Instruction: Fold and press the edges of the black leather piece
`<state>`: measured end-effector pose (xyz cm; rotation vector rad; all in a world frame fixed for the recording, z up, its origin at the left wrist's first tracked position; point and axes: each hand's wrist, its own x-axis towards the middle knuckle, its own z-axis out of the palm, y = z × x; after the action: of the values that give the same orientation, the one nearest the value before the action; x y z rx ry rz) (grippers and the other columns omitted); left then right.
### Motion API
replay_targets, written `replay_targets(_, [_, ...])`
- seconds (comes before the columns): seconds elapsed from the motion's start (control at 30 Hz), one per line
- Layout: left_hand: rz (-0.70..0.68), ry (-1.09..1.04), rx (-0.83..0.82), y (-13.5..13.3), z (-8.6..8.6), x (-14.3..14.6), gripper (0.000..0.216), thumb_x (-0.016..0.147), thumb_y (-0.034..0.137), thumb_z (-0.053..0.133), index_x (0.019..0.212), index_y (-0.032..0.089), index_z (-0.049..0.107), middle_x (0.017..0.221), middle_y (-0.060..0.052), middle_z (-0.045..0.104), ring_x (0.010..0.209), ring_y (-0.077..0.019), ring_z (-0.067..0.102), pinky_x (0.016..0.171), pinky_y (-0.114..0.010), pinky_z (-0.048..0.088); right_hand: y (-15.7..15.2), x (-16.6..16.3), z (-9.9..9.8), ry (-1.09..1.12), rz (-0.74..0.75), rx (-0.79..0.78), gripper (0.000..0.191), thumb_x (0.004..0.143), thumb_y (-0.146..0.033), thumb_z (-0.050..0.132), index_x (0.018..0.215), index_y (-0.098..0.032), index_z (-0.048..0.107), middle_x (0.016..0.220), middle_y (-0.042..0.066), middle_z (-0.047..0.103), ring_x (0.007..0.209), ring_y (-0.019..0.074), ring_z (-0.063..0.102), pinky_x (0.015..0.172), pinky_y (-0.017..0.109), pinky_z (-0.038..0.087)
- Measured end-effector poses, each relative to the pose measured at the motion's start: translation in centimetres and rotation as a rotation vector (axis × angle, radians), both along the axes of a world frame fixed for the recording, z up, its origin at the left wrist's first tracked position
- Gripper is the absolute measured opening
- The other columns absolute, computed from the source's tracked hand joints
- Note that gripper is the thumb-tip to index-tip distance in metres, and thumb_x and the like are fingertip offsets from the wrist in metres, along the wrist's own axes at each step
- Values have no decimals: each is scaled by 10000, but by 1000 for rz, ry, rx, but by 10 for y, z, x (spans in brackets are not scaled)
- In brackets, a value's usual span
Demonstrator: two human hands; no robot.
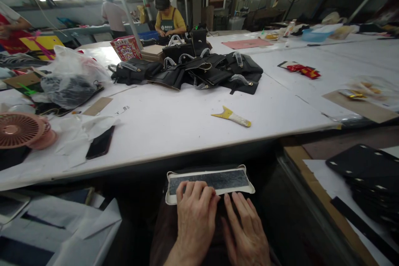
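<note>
A flat bag panel (215, 179), dark in the middle with a white border, lies on my lap below the table edge. My left hand (195, 216) presses on its near edge, fingers curled over the dark strip. My right hand (246, 228) lies flat beside it on the dark piece under the panel, fingers slightly apart. Neither hand grips anything. A yellow-handled scraper (232, 117) rests on the white table (174, 124) ahead of me, out of reach of both hands.
A heap of black handbags (199, 70) sits mid-table. A pink fan (18, 129), a black phone (100, 142) and a plastic bag (70, 79) lie left. Stacked black panels (368, 170) lie right. A person in a yellow shirt (170, 18) works at the far side.
</note>
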<state>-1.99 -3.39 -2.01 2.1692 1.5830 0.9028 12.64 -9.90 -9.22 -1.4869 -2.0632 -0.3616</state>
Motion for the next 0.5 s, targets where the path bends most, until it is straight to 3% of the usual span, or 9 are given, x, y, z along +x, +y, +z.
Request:
replay_targets(0.3, [136,-91,101,-8,-9,-13,134,859,199,575,782,262,666,845,7,684,828,-195,601,893,-413,289,8,-21,2,55,37,18,601,907,-114,484,1478,-34,314,1271,211,579,1252,351,483,985,496,443])
replay_targets(0.5, [122,-12,123,-10,-11,-29,107,846,214,614,808,278,690,888,0,690,869,-194,605,905,-391,308,11,-36,9,76,82,30,602,899,-84,438,1482,-34,299,1249,191,597,1253,327,481,972,455,466])
